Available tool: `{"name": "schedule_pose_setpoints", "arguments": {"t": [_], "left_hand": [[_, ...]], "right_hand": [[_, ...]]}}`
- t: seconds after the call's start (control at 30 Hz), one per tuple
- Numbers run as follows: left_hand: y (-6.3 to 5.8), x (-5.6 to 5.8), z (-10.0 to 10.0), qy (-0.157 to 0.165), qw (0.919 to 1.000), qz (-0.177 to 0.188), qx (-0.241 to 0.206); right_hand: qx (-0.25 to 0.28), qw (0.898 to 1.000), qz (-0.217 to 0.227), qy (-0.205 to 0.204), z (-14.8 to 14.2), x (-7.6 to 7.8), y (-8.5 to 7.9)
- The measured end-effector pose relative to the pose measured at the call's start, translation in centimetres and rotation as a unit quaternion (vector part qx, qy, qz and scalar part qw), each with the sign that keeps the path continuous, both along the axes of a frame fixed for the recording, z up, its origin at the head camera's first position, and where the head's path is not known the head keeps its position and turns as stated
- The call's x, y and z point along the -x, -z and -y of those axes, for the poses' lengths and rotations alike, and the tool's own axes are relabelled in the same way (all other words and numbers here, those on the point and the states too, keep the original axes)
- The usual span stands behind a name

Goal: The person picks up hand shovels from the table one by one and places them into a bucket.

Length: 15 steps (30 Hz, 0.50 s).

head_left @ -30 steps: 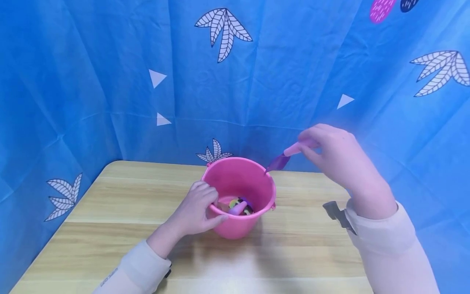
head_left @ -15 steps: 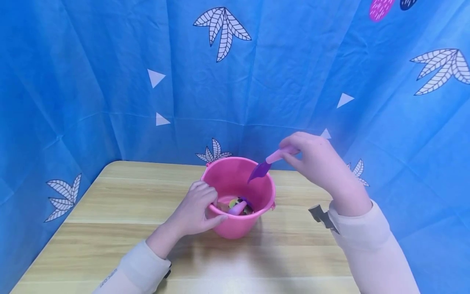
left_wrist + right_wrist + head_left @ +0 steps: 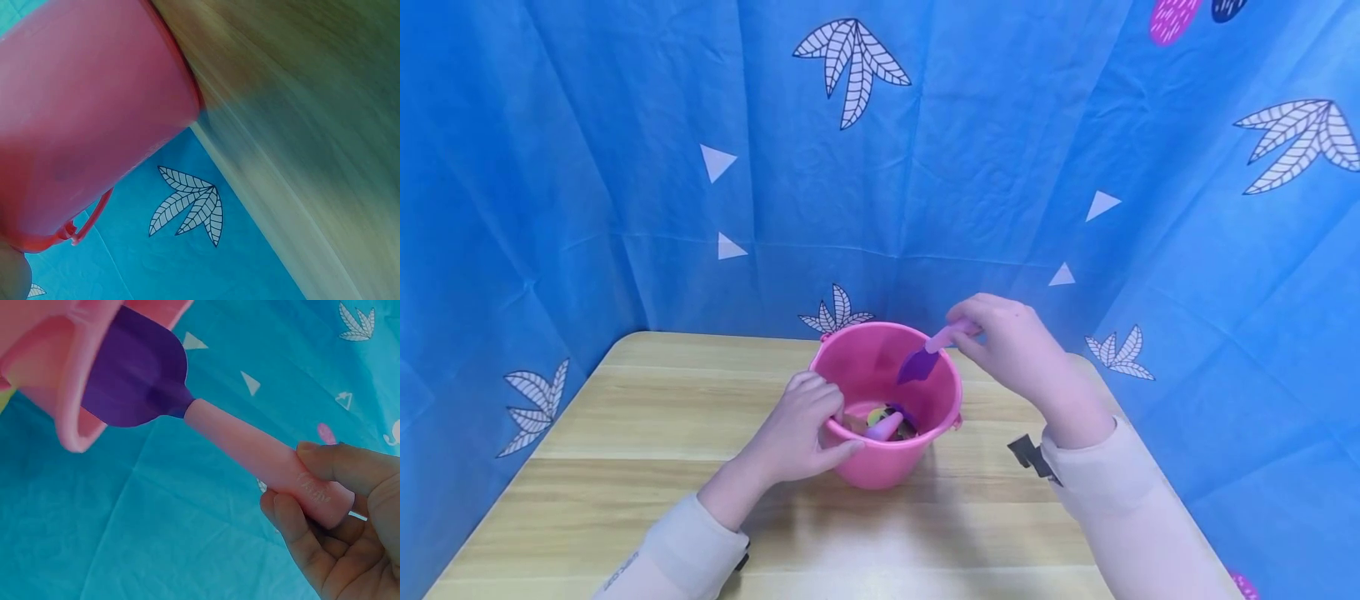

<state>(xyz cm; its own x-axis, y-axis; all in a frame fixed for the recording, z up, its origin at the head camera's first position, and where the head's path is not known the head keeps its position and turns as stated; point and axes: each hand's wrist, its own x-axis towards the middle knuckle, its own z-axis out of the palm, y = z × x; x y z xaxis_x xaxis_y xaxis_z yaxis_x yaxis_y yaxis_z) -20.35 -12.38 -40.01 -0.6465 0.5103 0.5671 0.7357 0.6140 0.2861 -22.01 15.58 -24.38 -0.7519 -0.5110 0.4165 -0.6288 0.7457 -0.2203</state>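
A pink bucket stands upright on the wooden table. My left hand grips its near-left rim, fingers inside and thumb outside. With thumb and fingers my right hand pinches the pink handle of a toy shovel. Its purple blade points down inside the bucket's mouth, past the right rim. Low in the bucket lie another pink-purple handle and a yellow-green piece, with darker pieces partly hidden. In the left wrist view the bucket's side fills the upper left.
The light wooden table runs under both arms. A blue curtain with white leaf prints hangs behind and at both sides. The bucket's own handle hangs outside its wall.
My right hand has moved left and down with the shovel, bringing the blade from beside the right rim into the bucket's mouth. The left hand keeps its grip on the rim.
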Motion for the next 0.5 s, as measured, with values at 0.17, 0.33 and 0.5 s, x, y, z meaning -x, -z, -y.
{"name": "schedule_pose_setpoints", "arguments": {"t": [0.17, 0.33, 0.5], "left_hand": [[0.0, 0.0, 0.0, 0.000, 1.0000, -0.003, 0.001], [0.1, 0.0, 0.0, -0.010, 0.9999, -0.007, -0.001], [0.2, -0.1, 0.0, -0.015, 0.9999, -0.004, 0.000]], "right_hand": [[-0.001, 1.000, 0.002, 0.001, 0.6, 0.2, 1.0], [-0.011, 1.000, 0.025, 0.016, 1.3, 0.3, 1.9], [-0.012, 0.999, 0.040, 0.014, 1.8, 0.5, 2.7]]}}
